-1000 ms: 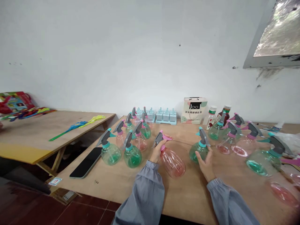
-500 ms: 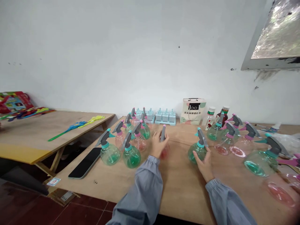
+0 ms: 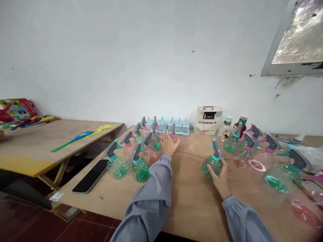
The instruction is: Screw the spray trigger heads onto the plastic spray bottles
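My left hand [image 3: 170, 144] reaches toward the back of the table, its fingers curved around a pink spray bottle [image 3: 173, 137] with a grey trigger head; the hand hides most of that bottle's body. On the right, my right hand [image 3: 221, 178] grips the round body of a green spray bottle [image 3: 211, 166], which stands upright on the table. Left of my left hand is a cluster of several green and pink spray bottles, among them a green one [image 3: 141, 170] at the front. To the right stand several more, including a large green spray bottle [image 3: 282, 176].
Light-blue ice-pop moulds [image 3: 178, 127] and a paper bag [image 3: 207, 121] stand along the wall. Two capped bottles [image 3: 226, 127] are beside the bag. A phone [image 3: 91, 176] lies at the left edge of the wooden table [image 3: 191, 205]. Another table [image 3: 32, 148] holds coloured items.
My left hand has moved away from me, toward the wall, and the pink spray bottle has moved back with it. My right hand stays on the green spray bottle.
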